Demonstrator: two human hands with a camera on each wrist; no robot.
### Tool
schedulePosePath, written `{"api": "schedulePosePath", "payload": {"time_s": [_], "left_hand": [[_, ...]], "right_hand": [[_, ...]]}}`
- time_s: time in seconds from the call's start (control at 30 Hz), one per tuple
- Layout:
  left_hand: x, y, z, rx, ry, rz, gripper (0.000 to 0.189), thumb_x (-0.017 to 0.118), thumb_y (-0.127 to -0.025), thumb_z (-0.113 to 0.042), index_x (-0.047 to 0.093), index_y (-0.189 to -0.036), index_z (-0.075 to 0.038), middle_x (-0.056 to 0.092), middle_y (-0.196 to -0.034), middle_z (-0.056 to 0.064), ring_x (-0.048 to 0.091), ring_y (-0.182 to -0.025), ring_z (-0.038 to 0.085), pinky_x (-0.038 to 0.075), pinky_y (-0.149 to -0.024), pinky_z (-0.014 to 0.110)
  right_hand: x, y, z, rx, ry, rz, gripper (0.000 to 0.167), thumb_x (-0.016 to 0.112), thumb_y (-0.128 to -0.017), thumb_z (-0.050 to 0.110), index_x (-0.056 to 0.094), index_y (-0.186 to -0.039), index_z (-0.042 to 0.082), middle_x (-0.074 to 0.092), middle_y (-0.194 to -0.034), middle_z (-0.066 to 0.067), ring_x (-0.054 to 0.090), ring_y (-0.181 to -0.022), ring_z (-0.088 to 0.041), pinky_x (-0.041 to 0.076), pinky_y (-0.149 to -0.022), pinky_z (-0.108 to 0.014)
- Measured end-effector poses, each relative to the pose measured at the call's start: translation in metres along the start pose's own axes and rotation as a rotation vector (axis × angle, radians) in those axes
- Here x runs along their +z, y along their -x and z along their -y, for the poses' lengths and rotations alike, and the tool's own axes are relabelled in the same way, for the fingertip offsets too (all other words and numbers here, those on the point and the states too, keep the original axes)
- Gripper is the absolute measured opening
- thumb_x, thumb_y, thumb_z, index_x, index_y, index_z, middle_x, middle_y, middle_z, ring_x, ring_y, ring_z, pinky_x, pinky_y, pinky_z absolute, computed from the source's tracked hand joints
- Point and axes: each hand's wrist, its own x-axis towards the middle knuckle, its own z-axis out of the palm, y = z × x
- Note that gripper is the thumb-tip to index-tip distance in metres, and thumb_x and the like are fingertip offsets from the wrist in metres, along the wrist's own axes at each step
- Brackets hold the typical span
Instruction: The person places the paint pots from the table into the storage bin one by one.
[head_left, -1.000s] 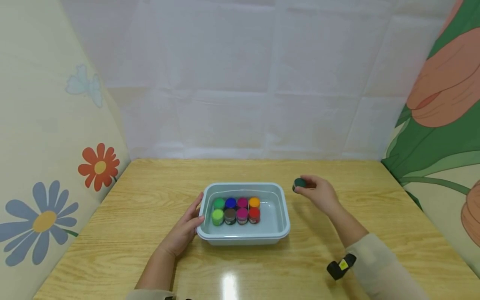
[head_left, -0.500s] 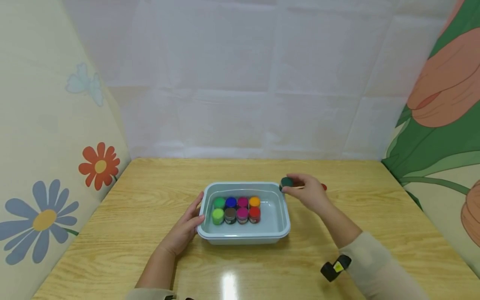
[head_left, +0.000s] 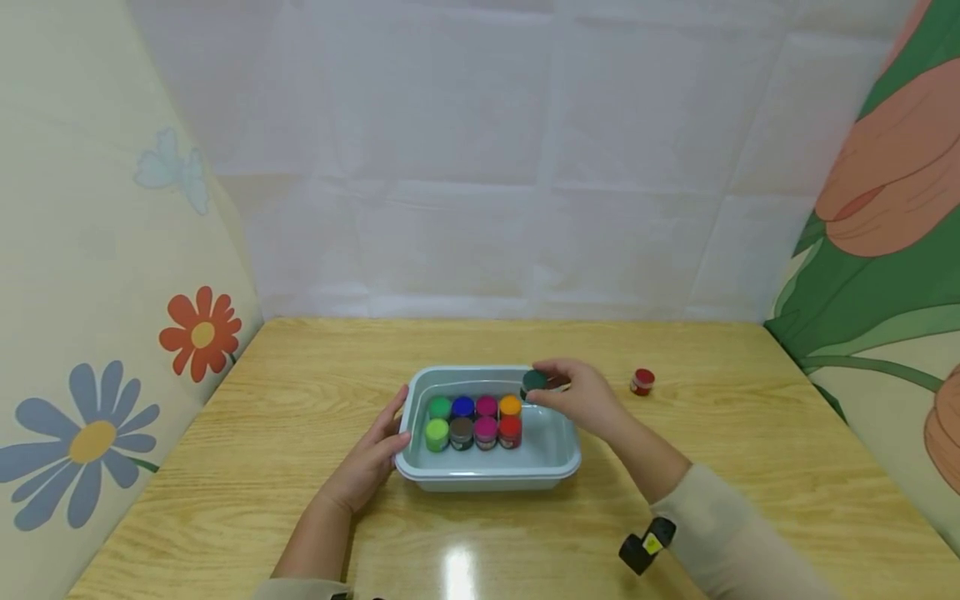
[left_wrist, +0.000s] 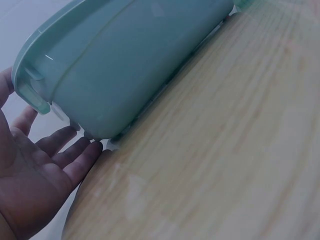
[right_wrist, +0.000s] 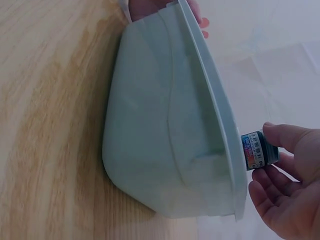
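My right hand point(head_left: 581, 396) pinches a paint jar with a dark green lid point(head_left: 533, 382) over the back right of a pale blue plastic tub point(head_left: 551, 454). In the right wrist view, the labelled side of this jar point(right_wrist: 254, 151) shows just beyond the tub's rim, between thumb and fingers. My left hand point(head_left: 367, 467) holds the tub's left side, thumb over the rim and fingers along the outside. Those fingers point(left_wrist: 82, 162) reach the lower corner in the left wrist view. Two rows of paint jars stand inside the tub, among them an orange-lidded jar point(head_left: 510, 406) and a red-lidded jar point(head_left: 510, 430).
Another paint jar with a dark red lid point(head_left: 642, 382) stands on the wooden table point(head_left: 300, 400), right of the tub. A white cloth backdrop point(head_left: 450, 208) hangs behind the table, with flower-patterned panels on both sides.
My right hand has carried the dark green jar leftward, from beside the tub to over its inside. The dark red jar has come into view behind it. My left hand stays put.
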Motion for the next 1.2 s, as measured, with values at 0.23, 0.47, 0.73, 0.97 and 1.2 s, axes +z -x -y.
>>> {"api": "schedulePosePath", "payload": {"time_s": [0.23, 0.47, 0.73, 0.97, 1.2], "left_hand": [[0.0, 0.0, 0.0, -0.001, -0.011, -0.004, 0.071, 0.043, -0.099, -0.022, 0.005, -0.159, -0.026, 0.004, -0.164, 0.024, 0.016, -0.148, 0.045, 0.041, -0.102, 0.034], [-0.001, 0.0, 0.001, 0.005, -0.002, -0.001, 0.072, 0.043, -0.099, -0.021, 0.004, -0.159, -0.025, 0.004, -0.163, 0.024, 0.017, -0.148, 0.046, 0.042, -0.099, 0.031], [0.0, -0.001, 0.001, 0.002, -0.002, -0.002, 0.072, 0.043, -0.099, -0.021, 0.005, -0.159, -0.025, 0.004, -0.164, 0.024, 0.015, -0.148, 0.046, 0.043, -0.097, 0.029], [-0.001, -0.001, 0.001, 0.002, -0.014, -0.002, 0.071, 0.044, -0.099, -0.022, 0.005, -0.159, -0.026, 0.003, -0.164, 0.023, 0.014, -0.149, 0.046, 0.041, -0.102, 0.035], [-0.001, -0.001, 0.001, 0.001, -0.017, -0.003, 0.071, 0.044, -0.099, -0.022, 0.005, -0.159, -0.026, 0.003, -0.164, 0.023, 0.013, -0.149, 0.045, 0.041, -0.102, 0.035]], "right_hand": [[0.015, 0.001, 0.006, 0.028, -0.02, 0.022, 0.044, 0.077, -0.084, 0.022, 0.066, -0.125, 0.013, 0.07, -0.108, -0.004, 0.062, -0.101, -0.02, 0.053, -0.084, -0.033], [0.026, 0.001, 0.008, -0.026, 0.0, 0.047, 0.044, 0.078, -0.082, 0.02, 0.067, -0.124, 0.01, 0.07, -0.109, -0.005, 0.063, -0.101, -0.02, 0.052, -0.085, -0.035], [0.038, -0.001, 0.008, -0.112, -0.022, 0.111, 0.045, 0.078, -0.082, 0.016, 0.065, -0.123, 0.001, 0.071, -0.107, -0.011, 0.064, -0.096, -0.019, 0.052, -0.079, -0.028], [0.051, -0.002, 0.01, -0.098, -0.042, 0.165, 0.042, 0.08, -0.079, 0.015, 0.068, -0.119, 0.005, 0.07, -0.104, -0.01, 0.064, -0.088, -0.013, 0.053, -0.073, -0.024], [0.058, -0.002, 0.011, -0.132, 0.036, 0.202, 0.043, 0.082, -0.078, 0.019, 0.069, -0.118, 0.009, 0.07, -0.104, -0.004, 0.06, -0.088, -0.01, 0.05, -0.08, -0.025]]}}
